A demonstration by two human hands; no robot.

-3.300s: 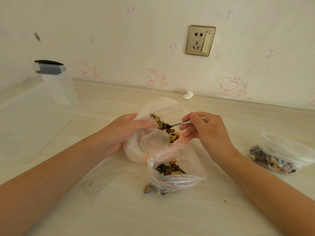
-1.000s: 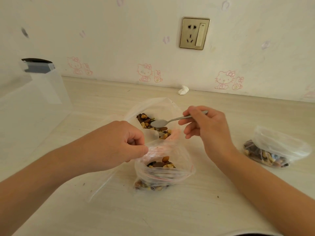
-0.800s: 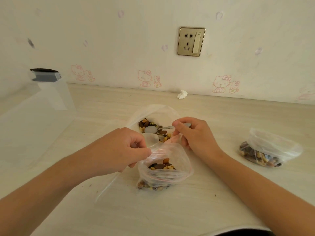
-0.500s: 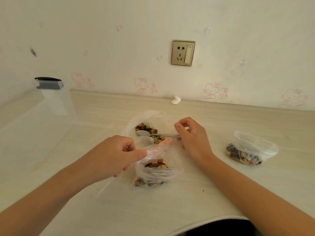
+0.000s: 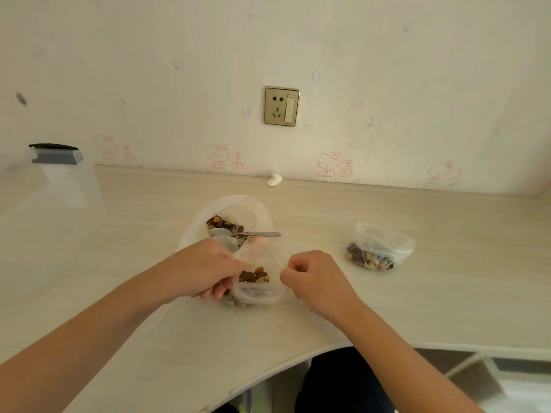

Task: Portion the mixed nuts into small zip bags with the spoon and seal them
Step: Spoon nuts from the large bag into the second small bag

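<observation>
While the small zip bag (image 5: 256, 289) stands on the pale table (image 5: 417, 308) just in front of the person, its mouth is held open from both sides. Its left rim is gripped by the left hand (image 5: 205, 269), whose fingers are curled round the plastic. The right hand (image 5: 316, 278) is set at the right rim with its fingers curled tight. The edge seems to be pinched between thumb and forefinger, though the thin film there is hard to make out. Brown and tan nuts are seen inside the small zip bag, which is partly filled. Just behind it, the large bag (image 5: 235, 208) of mixed nuts (image 5: 219, 223) is laid open on the table. The spoon (image 5: 247, 234) is laid across that bag's mouth, its bowl over the nuts and its handle pointing right, and it is touched by neither hand. Well apart to the right, a second small bag (image 5: 380, 251) with nuts in it is rested on the table. A clear plastic box (image 5: 50, 210) is placed at the left edge, a crumpled white scrap (image 5: 274, 180) is left by the wall, and a wall socket (image 5: 281, 106) is mounted above it.
</observation>
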